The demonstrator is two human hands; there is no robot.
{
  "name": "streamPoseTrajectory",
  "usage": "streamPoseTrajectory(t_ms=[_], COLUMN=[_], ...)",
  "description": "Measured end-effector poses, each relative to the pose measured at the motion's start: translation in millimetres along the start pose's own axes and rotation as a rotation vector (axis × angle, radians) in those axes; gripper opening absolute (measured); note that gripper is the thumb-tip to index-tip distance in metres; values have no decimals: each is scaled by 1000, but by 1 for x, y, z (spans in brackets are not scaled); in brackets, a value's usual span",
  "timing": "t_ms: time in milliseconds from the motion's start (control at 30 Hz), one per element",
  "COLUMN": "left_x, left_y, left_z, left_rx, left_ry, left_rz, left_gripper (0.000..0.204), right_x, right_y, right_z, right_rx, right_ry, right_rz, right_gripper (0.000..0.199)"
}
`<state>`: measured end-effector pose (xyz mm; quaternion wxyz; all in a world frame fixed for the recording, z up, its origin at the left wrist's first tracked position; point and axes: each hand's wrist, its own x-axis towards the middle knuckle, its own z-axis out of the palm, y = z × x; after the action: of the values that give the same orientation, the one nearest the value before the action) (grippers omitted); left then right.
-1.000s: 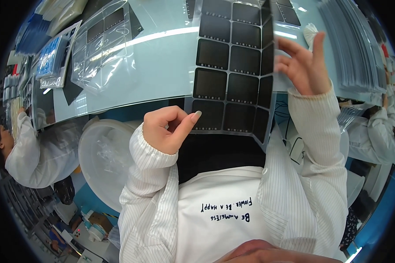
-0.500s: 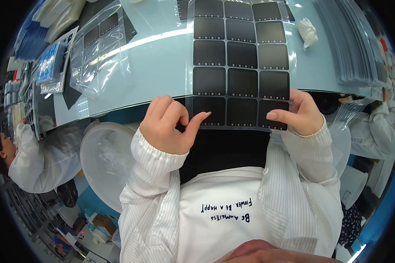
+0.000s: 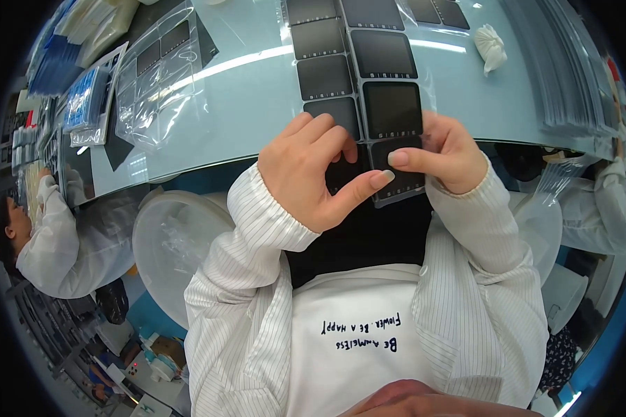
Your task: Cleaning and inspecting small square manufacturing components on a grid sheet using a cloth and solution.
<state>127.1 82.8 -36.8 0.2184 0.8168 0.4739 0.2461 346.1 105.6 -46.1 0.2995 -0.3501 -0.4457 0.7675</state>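
Observation:
A long clear plastic sheet of dark rectangular panels (image 3: 325, 76) runs from the glass table toward me, its near end overhanging the edge. The right-hand column of panels (image 3: 392, 110) lies folded over, raised above the left column. My right hand (image 3: 446, 154) grips this folded strip at its near right side, thumb on top and fingers beneath. My left hand (image 3: 309, 167) is closed over the near left part, fingers curled against the panels. Its thumb stretches across the near end, close to the right thumb. The left fingers hide part of the sheet.
More dark panels (image 3: 438, 12) lie at the far side. A clear panelled sheet (image 3: 161, 94) and blue packets (image 3: 85, 99) are at left. On the right are a knotted white bag (image 3: 490, 48) and stacked clear sheets (image 3: 560, 76). Co-workers sit both sides; a white tub (image 3: 170, 243) stands below.
Three panel columns lay flat before; now the right side is folded inward and the sheet looks narrower. My left hand moved right and slightly up over it; my right hand shifted slightly inward.

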Motion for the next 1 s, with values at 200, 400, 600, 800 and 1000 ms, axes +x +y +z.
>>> streamPoseTrajectory(t_ms=[200, 400, 600, 800, 1000], left_x=[-1, 2, 5, 3, 0], left_y=[-11, -4, -5, -8, -21], left_z=[14, 1, 4, 5, 8], left_rx=[-24, -10, 1, -23, -143], left_ry=[112, -7, -52, -27, 48], left_rz=[95, 3, -14, -36, -26], left_gripper=[43, 43, 47, 42, 28], right_x=[1, 1, -2, -5, -23], right_y=[21, 4, 2, 1, -7], right_z=[14, 5, 3, -2, -40], right_rx=[-175, 1, -11, -108, -206], right_ry=[2, 57, 62, 61, 259], right_rz=[17, -53, -37, -45, -4], right_gripper=[32, 32, 34, 34, 39])
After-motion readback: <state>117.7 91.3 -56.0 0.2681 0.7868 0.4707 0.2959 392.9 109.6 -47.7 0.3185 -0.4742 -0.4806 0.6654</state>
